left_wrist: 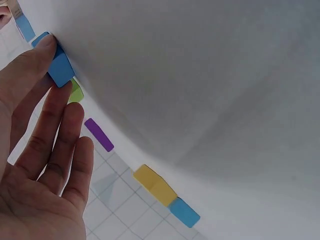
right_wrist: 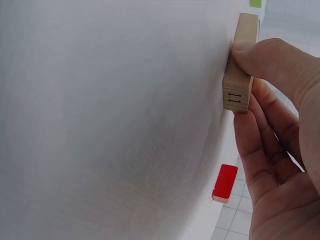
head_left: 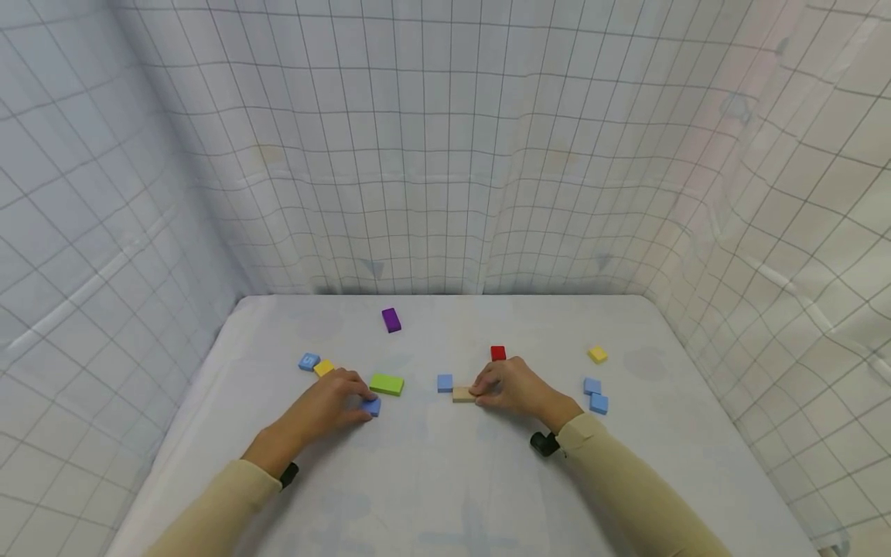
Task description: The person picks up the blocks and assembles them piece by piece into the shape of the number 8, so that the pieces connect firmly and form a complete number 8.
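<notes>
A blue block [left_wrist: 61,65] is pinched between the thumb and fingers of my left hand [head_left: 336,401]; it lies just in front of a lime green block [head_left: 387,384]. My right hand [head_left: 513,388] grips a plain wooden block [right_wrist: 239,75] with "11" marked on its end, thumb on one side and fingers on the other. Touching or almost touching the wooden block's left end is a light blue block [head_left: 445,383]. Behind the right hand sits a red block [head_left: 497,353]. A yellow block [head_left: 323,367] lies just beyond the left hand's knuckles.
Beside the yellow block is a blue block with a marking [head_left: 309,361]. A purple block [head_left: 391,320] lies farther back. To the right are another yellow block [head_left: 598,354] and two blue blocks [head_left: 599,404] touching each other. Grid-patterned curtains [head_left: 445,155] surround the white table [head_left: 431,480].
</notes>
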The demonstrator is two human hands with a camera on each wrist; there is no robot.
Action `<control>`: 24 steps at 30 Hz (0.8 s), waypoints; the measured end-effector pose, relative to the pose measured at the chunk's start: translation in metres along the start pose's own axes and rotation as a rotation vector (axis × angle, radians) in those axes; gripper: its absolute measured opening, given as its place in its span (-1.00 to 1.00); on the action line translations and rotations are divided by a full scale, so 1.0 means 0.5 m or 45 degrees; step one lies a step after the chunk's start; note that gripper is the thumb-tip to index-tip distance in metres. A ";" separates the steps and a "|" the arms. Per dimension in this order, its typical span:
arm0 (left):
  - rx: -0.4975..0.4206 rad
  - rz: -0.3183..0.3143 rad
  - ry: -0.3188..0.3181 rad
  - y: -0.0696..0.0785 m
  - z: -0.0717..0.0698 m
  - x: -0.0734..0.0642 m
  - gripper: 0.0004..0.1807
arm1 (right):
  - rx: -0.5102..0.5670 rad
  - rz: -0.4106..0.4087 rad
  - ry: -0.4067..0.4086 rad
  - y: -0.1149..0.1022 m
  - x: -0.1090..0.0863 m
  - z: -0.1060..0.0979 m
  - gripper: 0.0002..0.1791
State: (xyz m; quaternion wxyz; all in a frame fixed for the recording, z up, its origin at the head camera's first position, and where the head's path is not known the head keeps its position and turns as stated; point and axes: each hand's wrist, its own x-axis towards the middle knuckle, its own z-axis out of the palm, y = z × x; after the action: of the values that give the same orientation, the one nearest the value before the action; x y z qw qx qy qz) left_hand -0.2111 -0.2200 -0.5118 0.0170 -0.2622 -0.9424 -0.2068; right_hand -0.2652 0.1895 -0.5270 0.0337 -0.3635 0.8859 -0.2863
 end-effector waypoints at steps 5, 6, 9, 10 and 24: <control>-0.018 0.006 0.002 0.006 0.004 0.000 -0.73 | -0.003 0.044 -0.017 0.001 0.002 0.002 -0.78; -0.029 0.006 -0.003 0.006 0.005 0.001 -0.73 | -0.003 0.048 -0.018 0.002 0.002 0.002 -0.78; -0.061 0.010 -0.028 0.007 0.009 0.004 -0.72 | 0.002 0.057 -0.017 0.002 0.001 0.003 -0.78; -0.071 0.012 -0.039 0.008 0.011 0.005 -0.72 | 0.006 0.057 -0.016 0.002 0.001 0.003 -0.78; -0.115 0.095 -0.038 0.030 0.029 0.018 -0.69 | 0.017 0.029 -0.011 0.002 -0.001 0.000 -0.79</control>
State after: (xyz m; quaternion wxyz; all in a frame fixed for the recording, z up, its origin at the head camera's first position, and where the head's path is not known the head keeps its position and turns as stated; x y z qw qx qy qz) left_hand -0.2103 -0.1980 -0.5182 -0.0010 -0.3008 -0.9218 -0.2446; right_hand -0.2654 0.1904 -0.5276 0.0432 -0.3544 0.8878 -0.2903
